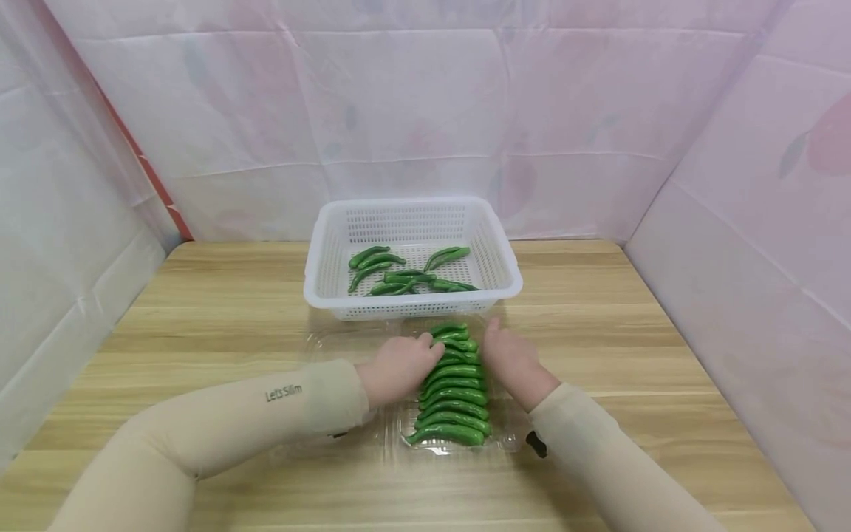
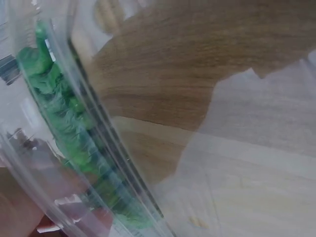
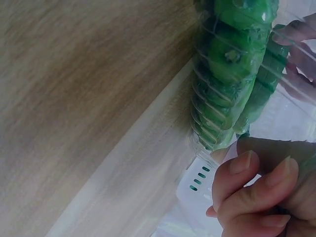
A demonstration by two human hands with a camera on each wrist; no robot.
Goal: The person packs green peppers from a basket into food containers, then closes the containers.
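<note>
A clear plastic clamshell box (image 1: 405,443) lies unfolded on the table, a row of green chili peppers (image 1: 454,403) side by side in its right half. At the row's far end my left hand (image 1: 402,366) pinches a green chili pepper (image 3: 264,89) by one end, on top of the others. My right hand (image 1: 515,362) is at the box's right side. Its fingers (image 3: 281,173) are curled, and the pepper's other end meets it in the right wrist view; I cannot tell whether it grips that end. Through clear plastic, the left wrist view shows the peppers (image 2: 74,118).
Just behind the box stands a white perforated basket (image 1: 312,284) with several loose green chili peppers (image 1: 412,277) in it. The wooden table (image 1: 598,318) is enclosed by pale patterned sheets (image 1: 412,111) at the back and sides.
</note>
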